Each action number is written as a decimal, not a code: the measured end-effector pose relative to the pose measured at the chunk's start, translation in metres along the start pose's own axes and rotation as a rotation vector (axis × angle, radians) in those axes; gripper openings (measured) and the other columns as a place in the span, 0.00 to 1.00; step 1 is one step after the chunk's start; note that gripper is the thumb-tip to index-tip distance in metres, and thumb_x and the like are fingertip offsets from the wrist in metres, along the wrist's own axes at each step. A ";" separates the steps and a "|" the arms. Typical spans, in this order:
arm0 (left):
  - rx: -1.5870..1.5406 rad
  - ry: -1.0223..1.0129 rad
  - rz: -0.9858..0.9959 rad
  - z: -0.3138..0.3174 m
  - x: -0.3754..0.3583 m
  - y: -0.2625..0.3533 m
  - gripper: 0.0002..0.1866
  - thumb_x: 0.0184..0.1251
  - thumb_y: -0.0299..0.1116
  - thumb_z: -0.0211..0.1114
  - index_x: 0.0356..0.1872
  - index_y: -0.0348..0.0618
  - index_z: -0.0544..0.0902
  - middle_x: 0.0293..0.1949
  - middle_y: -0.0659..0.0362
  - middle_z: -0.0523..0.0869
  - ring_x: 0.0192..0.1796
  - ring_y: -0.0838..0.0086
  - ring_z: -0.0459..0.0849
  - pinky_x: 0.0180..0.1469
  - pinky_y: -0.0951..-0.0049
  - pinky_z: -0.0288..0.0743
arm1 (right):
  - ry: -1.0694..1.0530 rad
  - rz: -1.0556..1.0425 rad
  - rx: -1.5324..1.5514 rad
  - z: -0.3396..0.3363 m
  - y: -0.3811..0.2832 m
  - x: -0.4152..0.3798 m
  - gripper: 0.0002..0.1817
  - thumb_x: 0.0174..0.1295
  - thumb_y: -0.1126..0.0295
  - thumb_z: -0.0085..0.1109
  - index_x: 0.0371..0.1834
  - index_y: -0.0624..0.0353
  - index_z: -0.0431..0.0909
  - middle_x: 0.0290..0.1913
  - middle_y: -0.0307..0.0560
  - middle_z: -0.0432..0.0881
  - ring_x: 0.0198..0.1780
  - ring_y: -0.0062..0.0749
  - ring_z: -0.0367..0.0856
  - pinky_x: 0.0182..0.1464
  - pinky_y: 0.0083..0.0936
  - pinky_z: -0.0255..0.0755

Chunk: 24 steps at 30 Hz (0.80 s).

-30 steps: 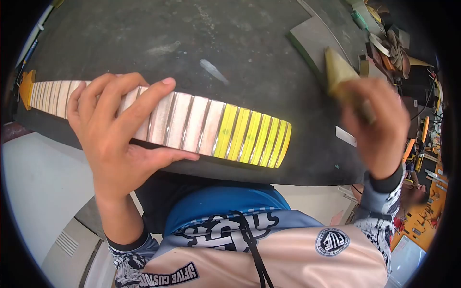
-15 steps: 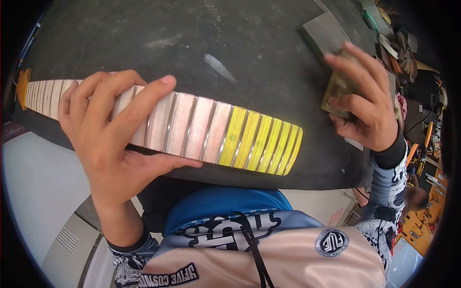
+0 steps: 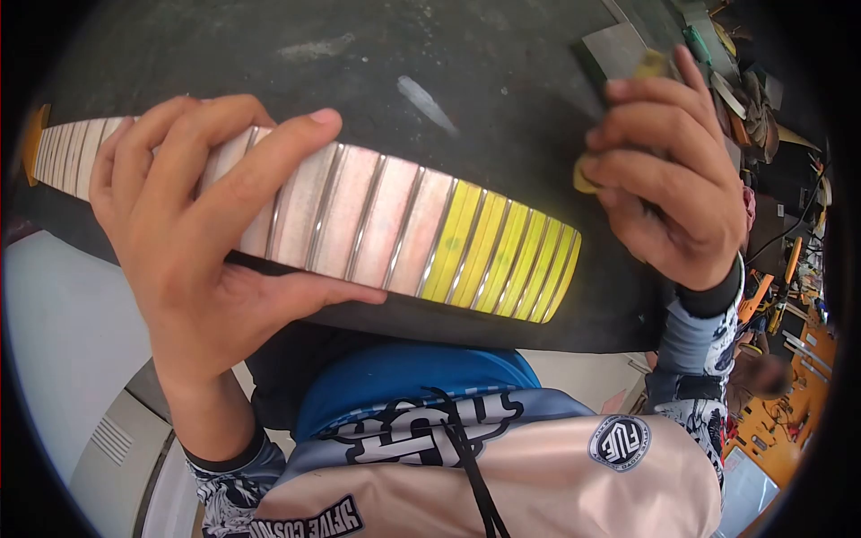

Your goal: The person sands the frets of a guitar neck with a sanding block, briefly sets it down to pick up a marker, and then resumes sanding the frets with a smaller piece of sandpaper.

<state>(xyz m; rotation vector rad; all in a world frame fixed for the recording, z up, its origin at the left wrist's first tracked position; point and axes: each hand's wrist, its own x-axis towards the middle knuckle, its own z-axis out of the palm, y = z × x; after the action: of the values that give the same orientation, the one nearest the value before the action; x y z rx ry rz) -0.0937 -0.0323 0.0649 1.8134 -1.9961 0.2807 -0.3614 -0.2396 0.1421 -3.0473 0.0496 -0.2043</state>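
Note:
A guitar neck point(image 3: 377, 215) lies slantwise across the front of the dark bench, its metal frets facing up. Pale masking tape covers the fretboard between most frets, while yellow tape point(image 3: 498, 255) fills the spaces at the right end. My left hand point(image 3: 188, 224) is wrapped over the neck's middle, thumb along the near edge and fingers across the far side. To the right of the neck, my right hand point(image 3: 668, 179) is raised with curled fingers round a thin yellowish-brown pad point(image 3: 585, 175), mostly hidden by the fingers.
Beyond my right hand a flat grey plate point(image 3: 614, 49) lies on the dark bench top point(image 3: 502, 63). Tools and scraps point(image 3: 753, 103) crowd the right edge. An orange-brown surface with small tools point(image 3: 780, 412) and another person point(image 3: 762, 375) are farther right.
My right hand has picked up the yellowish-brown pad and moved slightly left, its fingers now closed round it. My left hand keeps its hold on the neck, and the view has shifted slightly.

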 end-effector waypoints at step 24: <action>0.064 -0.011 -0.035 -0.001 0.002 0.011 0.51 0.25 0.74 0.76 0.55 0.51 0.91 0.50 0.57 0.87 0.60 0.59 0.80 0.66 0.57 0.64 | -0.031 -0.044 -0.228 0.005 -0.034 0.013 0.17 0.40 0.62 0.72 0.38 0.42 0.92 0.45 0.28 0.88 0.55 0.33 0.81 0.73 0.46 0.54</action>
<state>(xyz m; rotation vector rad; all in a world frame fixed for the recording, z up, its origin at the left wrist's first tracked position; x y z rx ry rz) -0.1045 -0.0326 0.0679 1.8907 -1.9821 0.3283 -0.3466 -0.2055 0.1417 -3.2801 0.0036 -0.1646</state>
